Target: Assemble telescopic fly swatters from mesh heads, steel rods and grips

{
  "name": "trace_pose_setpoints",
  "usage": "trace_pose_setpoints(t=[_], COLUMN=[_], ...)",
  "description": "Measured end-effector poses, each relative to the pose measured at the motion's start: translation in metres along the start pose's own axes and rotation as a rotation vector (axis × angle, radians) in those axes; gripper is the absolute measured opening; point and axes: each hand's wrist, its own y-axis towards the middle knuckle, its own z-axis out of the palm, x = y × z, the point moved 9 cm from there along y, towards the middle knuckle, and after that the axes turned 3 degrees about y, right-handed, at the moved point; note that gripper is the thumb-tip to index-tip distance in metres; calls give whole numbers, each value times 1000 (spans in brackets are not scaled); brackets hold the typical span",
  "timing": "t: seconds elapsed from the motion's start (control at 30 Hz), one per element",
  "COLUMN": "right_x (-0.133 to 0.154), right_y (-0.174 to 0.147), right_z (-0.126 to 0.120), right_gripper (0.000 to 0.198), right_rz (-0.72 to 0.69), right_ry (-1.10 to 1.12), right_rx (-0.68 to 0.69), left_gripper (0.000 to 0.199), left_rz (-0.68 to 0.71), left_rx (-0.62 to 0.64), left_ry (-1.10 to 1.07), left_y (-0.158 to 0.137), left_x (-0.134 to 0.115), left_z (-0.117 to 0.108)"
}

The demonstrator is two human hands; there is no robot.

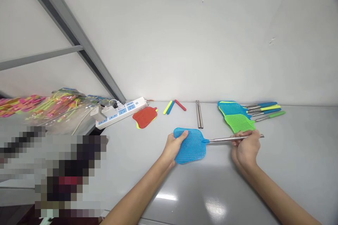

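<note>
A blue fly swatter head [191, 147] with a perforated face is gripped by my left hand [173, 147], thumb on top and fingers hidden beneath. From its neck a metal rod [221, 139] runs to the right, and my right hand [246, 146] is closed around it near the far end. The rod's bare tip pokes out past my right hand, with no coloured grip on it. Beyond my right hand lie several swatters with grips, a green swatter head [239, 123] on top and a blue swatter head [231, 107] behind.
Two loose metal rods [199, 114] lie at the table's back, beside yellow, blue [170, 107] and red grips [180, 105]. Left of them are a red swatter head [145, 117] over a yellow one and a white power strip [121, 112]. Bagged colourful items [66, 109] and a pixelated area fill the left.
</note>
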Motion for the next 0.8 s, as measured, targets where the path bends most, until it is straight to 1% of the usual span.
trace_pose_setpoints(t=[0.17,0.23,0.33,0.43,0.57,0.8], right_x=[-13,-12,-6,-4,-9,-13], right_y=[0,2,6,8,8,4], right_z=[-5,-3,6,12,15,17], right_gripper=[21,21,23,25,25,20], right_rz=[104,107,89,104,135,171], right_ry=[25,33,29,5,-17,-10], right_rx=[-42,-17,69,130,154,175], left_gripper=[27,26,27,31,31,31], left_rz=[-68,-74,-68,-82,-108,-94], left_rx=[44,48,51,73,51,57], left_ry=[-57,-78,-87,-94,-108,-105], left_y=[-3,-4,-5,-5,-3,-2], left_x=[1,1,1,0,-2,-7], left_z=[5,7,9,10,5,4])
